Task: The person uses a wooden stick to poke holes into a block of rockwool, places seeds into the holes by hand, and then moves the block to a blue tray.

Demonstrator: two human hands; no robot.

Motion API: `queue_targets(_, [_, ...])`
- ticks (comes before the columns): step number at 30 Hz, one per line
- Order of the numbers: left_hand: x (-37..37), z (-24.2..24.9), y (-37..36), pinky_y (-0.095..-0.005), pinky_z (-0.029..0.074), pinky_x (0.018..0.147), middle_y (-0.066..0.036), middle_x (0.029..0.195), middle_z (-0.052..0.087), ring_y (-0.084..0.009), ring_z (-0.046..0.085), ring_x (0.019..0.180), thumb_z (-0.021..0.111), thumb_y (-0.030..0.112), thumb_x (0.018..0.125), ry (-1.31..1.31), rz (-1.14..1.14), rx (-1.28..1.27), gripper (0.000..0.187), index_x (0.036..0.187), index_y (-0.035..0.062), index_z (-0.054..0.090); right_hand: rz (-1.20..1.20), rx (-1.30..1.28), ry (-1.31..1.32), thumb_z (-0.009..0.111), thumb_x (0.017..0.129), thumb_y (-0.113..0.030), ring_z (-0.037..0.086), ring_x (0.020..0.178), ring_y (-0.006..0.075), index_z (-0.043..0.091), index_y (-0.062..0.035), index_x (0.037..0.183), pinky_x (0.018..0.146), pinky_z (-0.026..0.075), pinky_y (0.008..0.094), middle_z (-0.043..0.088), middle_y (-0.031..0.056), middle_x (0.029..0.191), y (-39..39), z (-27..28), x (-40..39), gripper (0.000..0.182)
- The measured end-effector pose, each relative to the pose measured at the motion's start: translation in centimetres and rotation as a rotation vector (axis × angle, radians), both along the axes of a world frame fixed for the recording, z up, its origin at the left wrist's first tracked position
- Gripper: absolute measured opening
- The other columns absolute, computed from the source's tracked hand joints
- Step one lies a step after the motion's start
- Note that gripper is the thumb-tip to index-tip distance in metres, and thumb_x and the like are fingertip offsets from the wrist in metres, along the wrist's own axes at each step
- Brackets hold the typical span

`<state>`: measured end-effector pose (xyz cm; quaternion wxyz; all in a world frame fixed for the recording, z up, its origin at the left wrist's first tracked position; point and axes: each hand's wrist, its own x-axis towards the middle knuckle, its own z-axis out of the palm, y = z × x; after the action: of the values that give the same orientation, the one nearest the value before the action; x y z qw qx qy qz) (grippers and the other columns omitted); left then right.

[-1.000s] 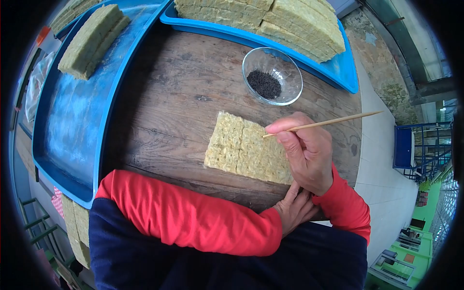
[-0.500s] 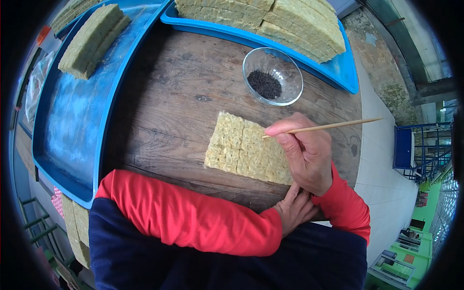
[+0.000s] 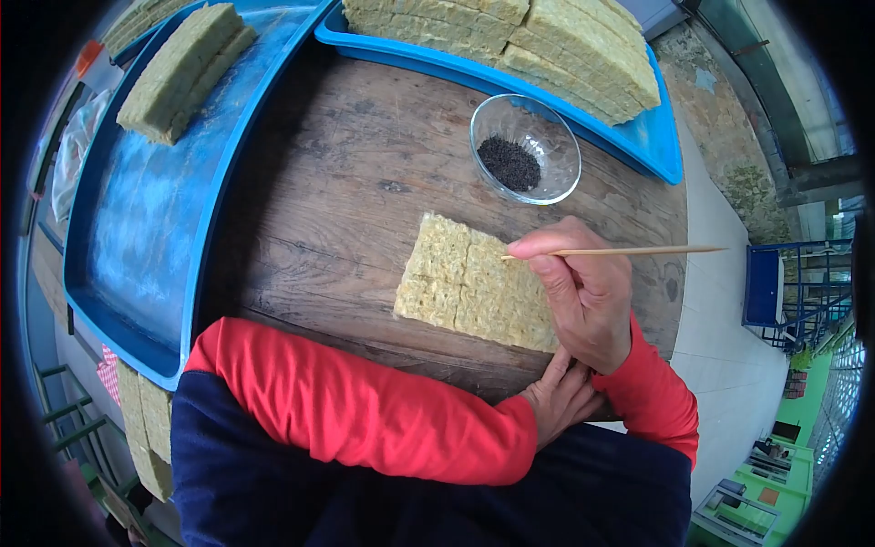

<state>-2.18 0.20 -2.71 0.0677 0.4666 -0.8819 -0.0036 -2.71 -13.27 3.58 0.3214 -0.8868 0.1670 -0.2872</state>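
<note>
A thin wooden skewer (image 3: 652, 251) is pinched between the thumb and forefinger of my right hand (image 3: 588, 296). Its tip points left, right over the top of a yellowish fibrous rockwool slab (image 3: 474, 283) scored into small squares with little holes. My left hand (image 3: 561, 398) lies below the right wrist, fingers stretched out, fingertips at the slab's lower right corner. Part of it is hidden by the right arm. Beyond the slab stands a clear glass bowl (image 3: 558, 178) with small black seeds (image 3: 509, 162) in it.
The wooden table (image 3: 319, 182) carries everything. At the left is a blue tray (image 3: 137, 264) with a rockwool block (image 3: 178, 77) at its far end. Another blue tray (image 3: 658, 137) at the back holds stacked rockwool slabs (image 3: 583, 55). More slabs (image 3: 146, 424) stand at lower left.
The view has shifted slightly, moving the scene a little right and down. The skewer now lies more level in my right hand, its tip still over the slab. My left hand stays in place.
</note>
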Motion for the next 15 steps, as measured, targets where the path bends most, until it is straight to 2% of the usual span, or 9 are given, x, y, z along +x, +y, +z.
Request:
queue_targets(2, [0.2, 0.4, -0.2, -0.0686, 0.012, 0.109, -0.008, 0.15, 0.03, -0.0332, 0.026, 0.14, 0.043, 0.043, 0.088, -0.023, 0.041, -0.1, 0.063, 0.147, 0.0251, 0.029, 0.002, 0.045, -0.032, 0.06, 0.088, -0.002, 0.061, 0.069, 0.0219, 0.067, -0.0052, 0.092, 0.06, 0.047, 0.0306, 0.065, 0.0083, 0.082, 0.0, 0.0, 0.0, 0.009])
queue_targets(5, [0.6, 1.0, -0.4, -0.0683, 0.012, 0.109, -0.008, 0.15, 0.03, -0.0334, 0.025, 0.14, 0.043, 0.043, 0.088, -0.028, 0.02, -0.077, 0.063, 0.147, 0.0251, 0.029, -0.04, 0.091, 0.002, 0.06, 0.088, -0.002, 0.06, 0.068, 0.0219, 0.068, -0.0051, 0.092, 0.06, 0.047, 0.0303, 0.065, 0.0084, 0.082, 0.2, 0.0, -0.2, 0.009])
queue_targets(8, [-0.6, -0.9, 0.3, -0.0684, 0.012, 0.109, -0.009, 0.151, 0.029, -0.0336, 0.025, 0.14, 0.042, 0.044, 0.088, -0.012, 0.001, -0.037, 0.063, 0.147, 0.0251, 0.029, -0.026, 0.051, 0.025, 0.06, 0.088, -0.003, 0.059, 0.067, 0.0215, 0.068, -0.0048, 0.092, 0.059, 0.046, 0.0297, 0.065, 0.0084, 0.081, 0.2, 0.1, -0.1, 0.009])
queue_targets(12, [0.1, 1.0, -0.2, -0.0686, 0.013, 0.109, -0.009, 0.151, 0.029, -0.0337, 0.024, 0.141, 0.042, 0.044, 0.089, -0.104, 0.043, -0.017, 0.063, 0.147, 0.0253, 0.029, 0.011, 0.011, -0.011, 0.06, 0.088, -0.002, 0.059, 0.066, 0.0201, 0.068, -0.0045, 0.092, 0.058, 0.045, 0.0284, 0.064, 0.0082, 0.08, 0.0, 0.0, 0.0, 0.009])
queue_targets(15, [0.2, 0.5, -0.2, -0.0688, 0.013, 0.109, -0.009, 0.151, 0.029, -0.0337, 0.025, 0.14, 0.042, 0.045, 0.088, -0.029, 0.065, -0.098, 0.063, 0.147, 0.0256, 0.03, -0.057, 0.152, -0.006, 0.059, 0.089, -0.003, 0.058, 0.066, 0.0191, 0.067, -0.0038, 0.092, 0.059, 0.045, 0.0286, 0.064, 0.0081, 0.079, 0.3, 0.1, -0.2, 0.008])
